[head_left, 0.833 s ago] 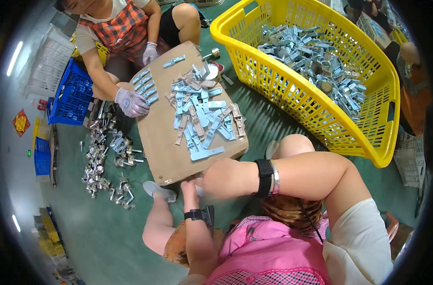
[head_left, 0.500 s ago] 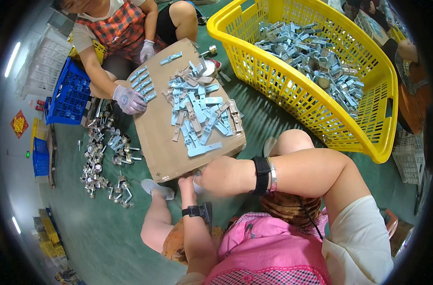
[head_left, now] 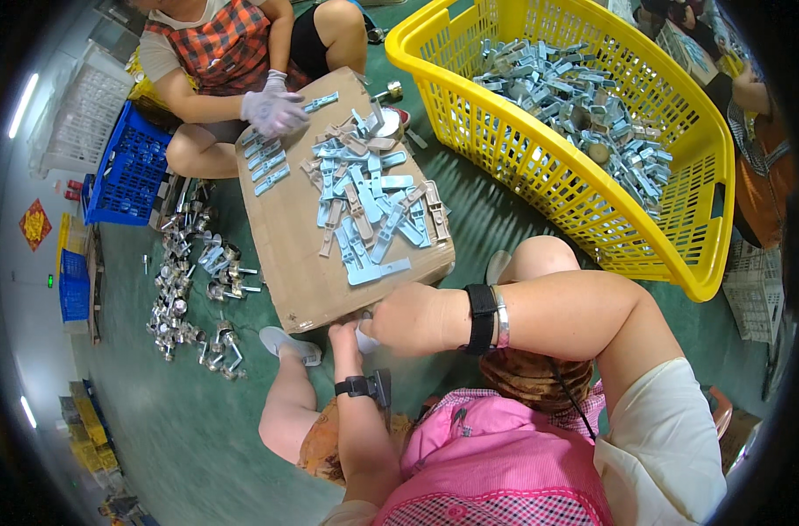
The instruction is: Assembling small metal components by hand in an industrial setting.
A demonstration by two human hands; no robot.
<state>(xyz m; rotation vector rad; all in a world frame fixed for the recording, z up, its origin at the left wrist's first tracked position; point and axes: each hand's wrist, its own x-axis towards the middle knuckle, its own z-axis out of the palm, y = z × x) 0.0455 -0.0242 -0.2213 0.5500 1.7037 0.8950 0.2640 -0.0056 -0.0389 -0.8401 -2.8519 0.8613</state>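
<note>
My right hand (head_left: pixel 410 319) is closed, its fingers curled at the near edge of a cardboard box (head_left: pixel 307 302). Close by on its left, my left hand (head_left: pixel 343 335) has its fingers bent and mostly hidden under that edge. A small pale grey shape shows between the two hands; what they hold I cannot make out. On the box lies a heap of light blue and beige plastic clip-shaped parts (head_left: pixel 364 198). Several blue parts (head_left: pixel 271 178) form a row on its left side. Across from me, a person's gloved hands (head_left: pixel 274 111) meet above that row's far end.
A large yellow basket (head_left: pixel 540 131) of metal-and-blue parts (head_left: pixel 584 114) stands at the right. Silvery metal parts (head_left: pixel 176 302) lie piled on the green floor left of the box. A blue crate (head_left: pixel 123 175) stands beyond them. My knees flank the box's near side.
The co-worker's gloved left-side hand has moved from the row toward the other hand, and both now meet. My right hand has shifted slightly; my left hand stays about where it was.
</note>
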